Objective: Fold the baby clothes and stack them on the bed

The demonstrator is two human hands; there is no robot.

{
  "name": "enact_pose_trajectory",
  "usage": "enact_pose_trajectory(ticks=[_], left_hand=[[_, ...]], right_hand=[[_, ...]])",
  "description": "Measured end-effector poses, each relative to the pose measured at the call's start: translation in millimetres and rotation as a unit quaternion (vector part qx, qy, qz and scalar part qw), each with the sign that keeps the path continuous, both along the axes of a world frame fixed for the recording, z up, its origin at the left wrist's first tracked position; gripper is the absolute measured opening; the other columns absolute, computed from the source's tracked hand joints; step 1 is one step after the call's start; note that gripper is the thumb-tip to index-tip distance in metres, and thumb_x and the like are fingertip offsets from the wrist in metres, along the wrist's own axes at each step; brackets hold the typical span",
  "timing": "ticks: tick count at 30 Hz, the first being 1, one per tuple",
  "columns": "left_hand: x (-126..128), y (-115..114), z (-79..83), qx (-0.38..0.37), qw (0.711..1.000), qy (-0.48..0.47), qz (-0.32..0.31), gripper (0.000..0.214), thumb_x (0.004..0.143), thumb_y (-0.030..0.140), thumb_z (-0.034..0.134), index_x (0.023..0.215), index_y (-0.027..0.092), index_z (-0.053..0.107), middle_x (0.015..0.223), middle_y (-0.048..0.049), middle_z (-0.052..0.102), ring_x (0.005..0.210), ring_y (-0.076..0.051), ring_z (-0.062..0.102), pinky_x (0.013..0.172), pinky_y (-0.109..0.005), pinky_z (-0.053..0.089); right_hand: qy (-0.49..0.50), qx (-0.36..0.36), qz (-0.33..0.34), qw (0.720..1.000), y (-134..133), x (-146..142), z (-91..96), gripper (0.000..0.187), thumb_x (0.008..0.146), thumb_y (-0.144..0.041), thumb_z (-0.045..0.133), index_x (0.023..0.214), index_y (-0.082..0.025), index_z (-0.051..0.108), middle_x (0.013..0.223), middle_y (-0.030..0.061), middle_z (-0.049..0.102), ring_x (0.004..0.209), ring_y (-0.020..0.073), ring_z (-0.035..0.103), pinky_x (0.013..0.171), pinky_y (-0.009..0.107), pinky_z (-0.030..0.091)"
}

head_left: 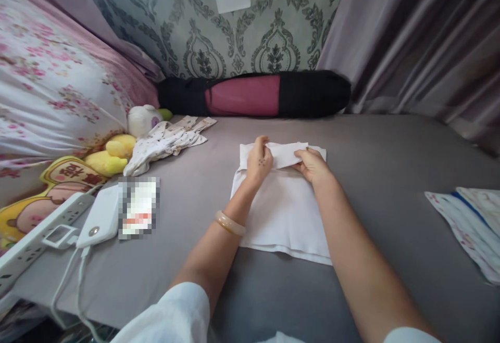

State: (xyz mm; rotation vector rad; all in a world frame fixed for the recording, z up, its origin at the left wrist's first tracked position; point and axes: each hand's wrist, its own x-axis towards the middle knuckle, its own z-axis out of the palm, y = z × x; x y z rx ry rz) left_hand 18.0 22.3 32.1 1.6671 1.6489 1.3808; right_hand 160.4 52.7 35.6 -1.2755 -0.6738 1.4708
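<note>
A piece of white cloth (287, 213), which looks like a garment, lies flat on the grey bed sheet in front of me. Its far end is folded over into a band. At the left part of this band is my left hand (260, 162), closed, with the fingers curled and partly hidden behind the hand; a pale bangle (230, 223) circles that wrist. My right hand (312, 164) pinches the band near its right end, thumb on top and fingers underneath.
On the left lie a power strip (39, 239), a white power bank (102, 215) with cables, plush toys (105, 158) and a crumpled patterned garment (167, 140). A black and red bolster-shaped bag (242, 94) rests against the wall. Folded cloths (469, 228) lie at right.
</note>
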Motion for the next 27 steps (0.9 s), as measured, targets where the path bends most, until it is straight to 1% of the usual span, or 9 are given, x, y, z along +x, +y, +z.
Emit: enact_pose_trajectory(ticks=[3,8,10,13,16,18,21,24,27], left_hand=[[-19,3,-3.5,-0.051,0.991,0.102,0.066,0.046,0.085,0.006,0.033,0.126,0.016,0.050,0.125,-0.0134,0.064,0.120,-0.022,0.058,0.103,-0.038,0.043],[-34,-2,-18.1,-0.156,0.941,0.294,0.058,0.048,0.085,0.007,0.036,0.132,0.008,0.047,0.138,-0.0203,0.054,0.136,-0.029,0.042,0.111,-0.047,0.034],[-34,-4,-23.4,-0.170,0.925,0.336,0.056,0.049,0.087,0.009,0.035,0.135,0.009,0.044,0.146,-0.0187,0.047,0.143,-0.028,0.032,0.114,-0.049,0.028],[-34,-3,-26.8,-0.179,0.911,0.368,0.057,0.050,0.090,0.010,0.030,0.139,0.010,0.040,0.149,-0.0164,0.043,0.144,-0.027,0.030,0.116,-0.049,0.026],[-34,-3,-24.8,-0.177,0.903,0.386,0.061,0.050,0.091,0.010,0.027,0.139,0.009,0.041,0.148,-0.0173,0.044,0.143,-0.028,0.031,0.116,-0.051,0.025],[-31,-4,-22.3,-0.153,0.904,0.394,0.069,0.049,0.092,0.011,0.026,0.139,0.009,0.041,0.147,-0.0177,0.045,0.143,-0.027,0.031,0.117,-0.051,0.022],[-19,-5,-20.4,-0.080,0.914,0.396,0.042,0.047,0.096,0.015,0.023,0.140,0.011,0.040,0.148,-0.0152,0.045,0.144,-0.024,0.031,0.119,-0.047,0.020],[-5,-6,-23.0,-0.038,0.919,0.393,-0.024,0.047,0.098,0.021,0.025,0.142,0.013,0.039,0.151,-0.0142,0.042,0.145,-0.022,0.029,0.119,-0.044,0.020],[1,-7,-27.8,-0.056,0.916,0.396,-0.038,0.048,0.099,0.025,0.026,0.143,0.013,0.040,0.152,-0.0148,0.040,0.146,-0.024,0.027,0.119,-0.046,0.019]], right_hand=[[-0.045,0.011,-0.005,0.999,1,6,-0.9,0.027,0.067,0.001,0.052,0.083,-0.017,0.062,0.066,-0.0009,0.065,0.069,0.0157,0.065,0.070,0.033,0.060],[-0.131,0.008,-0.002,0.991,-1,13,2.2,0.025,0.064,0.003,0.057,0.081,-0.015,0.061,0.069,-0.0002,0.065,0.063,0.0137,0.063,0.063,0.028,0.058],[-0.166,0.005,-0.006,0.986,-1,17,1.7,0.028,0.062,0.003,0.061,0.083,-0.015,0.062,0.068,-0.0009,0.064,0.060,0.0133,0.062,0.057,0.026,0.056],[-0.223,0.005,-0.022,0.974,3,26,-3.9,0.037,0.061,0.001,0.066,0.093,-0.016,0.062,0.069,-0.0006,0.063,0.060,0.0155,0.062,0.054,0.028,0.055],[-0.323,0.031,-0.040,0.945,5,35,-10.1,0.038,0.064,-0.001,0.066,0.099,-0.016,0.064,0.077,0.0043,0.066,0.075,0.0221,0.065,0.068,0.037,0.057],[-0.414,0.092,-0.047,0.904,3,35,-11.2,0.037,0.070,-0.005,0.062,0.105,-0.015,0.065,0.091,0.0109,0.069,0.095,0.0273,0.065,0.086,0.043,0.053],[-0.554,0.201,0.007,0.808,-8,21,-8.9,0.040,0.086,-0.012,0.047,0.125,-0.012,0.058,0.121,0.0182,0.063,0.120,0.0297,0.054,0.105,0.047,0.039],[-0.633,0.277,0.131,0.711,-21,-1,-9.5,0.046,0.094,-0.016,0.034,0.137,-0.012,0.050,0.146,0.0151,0.047,0.138,0.0272,0.036,0.115,0.047,0.025],[-0.669,0.301,0.198,0.650,-30,-18,-17.4,0.050,0.097,-0.021,0.030,0.143,-0.013,0.044,0.155,0.0103,0.035,0.146,0.0269,0.022,0.118,0.052,0.011]])
